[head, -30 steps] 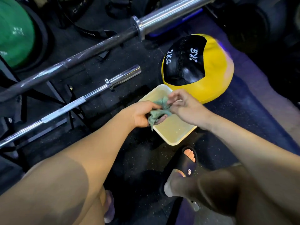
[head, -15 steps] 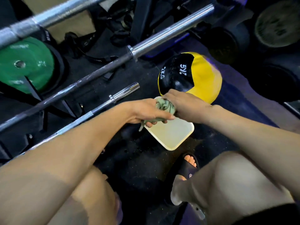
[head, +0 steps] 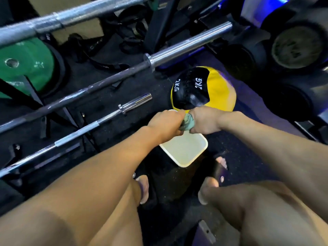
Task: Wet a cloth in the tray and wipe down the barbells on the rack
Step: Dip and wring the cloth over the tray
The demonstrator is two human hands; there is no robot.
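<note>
Both hands are gripping the green cloth (head: 186, 122) above the tray (head: 184, 151): left hand (head: 165, 124) & right hand (head: 204, 121) fingers are curling tight round its ends. Cloth is bunching btwn the two fists, barbells (head: 99, 121) lying to the left.

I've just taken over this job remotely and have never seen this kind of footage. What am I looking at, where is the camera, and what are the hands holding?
There is no machine here: a person works with bare hands, and one wide-angle camera on their head looks forward and down, so you see their arms, knees and sandalled feet. The left hand and right hand both grip a green cloth, bunched between them as if wringing it, above a pale tray on the dark floor. Whether the tray holds water is hard to tell. Behind the tray lies a yellow and black ball marked 2KG. To the left, barbells lie across a rack, beside a green plate. The picture is somewhat blurred.
</note>
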